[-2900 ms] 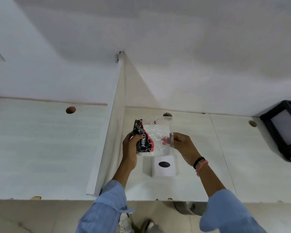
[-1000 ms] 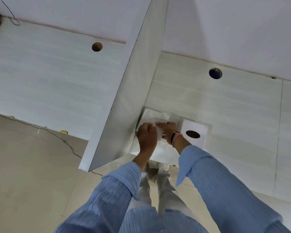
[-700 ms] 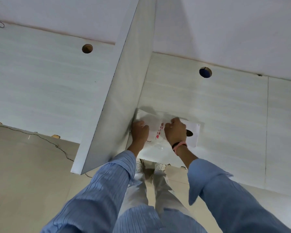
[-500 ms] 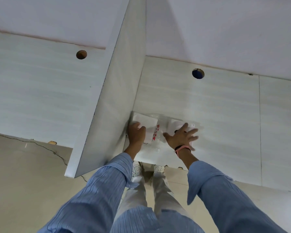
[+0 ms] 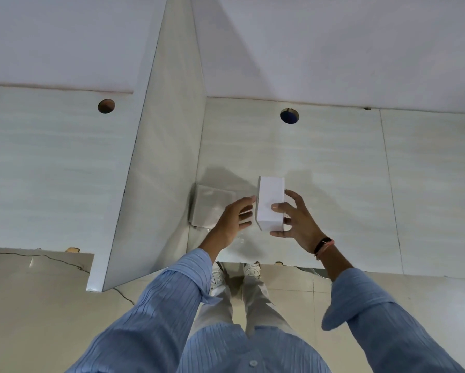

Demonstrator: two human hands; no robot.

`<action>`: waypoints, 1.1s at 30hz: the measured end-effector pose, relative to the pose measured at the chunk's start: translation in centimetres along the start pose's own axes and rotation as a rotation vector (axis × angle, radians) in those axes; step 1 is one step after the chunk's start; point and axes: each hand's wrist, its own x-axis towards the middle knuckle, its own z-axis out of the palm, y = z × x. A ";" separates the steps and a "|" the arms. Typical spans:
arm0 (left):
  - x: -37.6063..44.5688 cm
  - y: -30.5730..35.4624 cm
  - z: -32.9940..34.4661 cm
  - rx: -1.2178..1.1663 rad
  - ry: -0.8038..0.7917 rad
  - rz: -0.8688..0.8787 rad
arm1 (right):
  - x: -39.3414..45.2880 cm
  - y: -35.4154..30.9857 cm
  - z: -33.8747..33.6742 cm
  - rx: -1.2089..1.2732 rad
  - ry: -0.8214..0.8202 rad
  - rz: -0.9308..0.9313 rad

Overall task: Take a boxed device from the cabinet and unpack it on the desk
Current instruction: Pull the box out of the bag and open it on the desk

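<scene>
A small white box (image 5: 270, 203) is lifted above the pale desk (image 5: 333, 184), standing on end. My right hand (image 5: 295, 219) grips its right side and lower end, thumb across the front. My left hand (image 5: 232, 219) touches the box's left side with its fingertips. A clear plastic bag (image 5: 212, 208) with something white in it lies flat on the desk by the divider, partly under my left hand.
A tall white divider panel (image 5: 156, 162) stands on the desk just left of the bag. Round cable holes (image 5: 289, 116) (image 5: 106, 106) sit near the back wall. The desk's front edge is just under my wrists; my legs and shoes show below.
Both hands let go of the plastic bag, which now lies flat by the divider. The white box has been picked up off the desk and turned on end.
</scene>
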 end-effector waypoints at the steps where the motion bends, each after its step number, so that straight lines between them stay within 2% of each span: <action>1: 0.1 0.0 0.2 -0.016 -0.033 -0.011 | -0.2 0.0 -0.1 0.026 -0.016 -0.005; 5: 0.2 0.1 0.7 -0.106 -0.115 -0.016 | -0.7 0.0 -0.3 0.089 -0.023 -0.024; 8: 0.0 0.2 0.7 -0.080 -0.140 -0.012 | -0.9 0.3 -0.3 0.106 -0.022 -0.023; 15: -0.1 0.5 0.6 0.063 -0.115 0.021 | -0.5 1.4 -0.1 0.128 -0.036 -0.027; 27: 0.0 -0.8 0.9 0.081 -0.045 0.062 | 0.3 3.1 -0.3 0.294 -0.098 0.020; 33: -0.2 -0.5 0.0 0.009 -0.050 0.063 | 0.0 4.7 -2.0 0.580 -0.063 0.025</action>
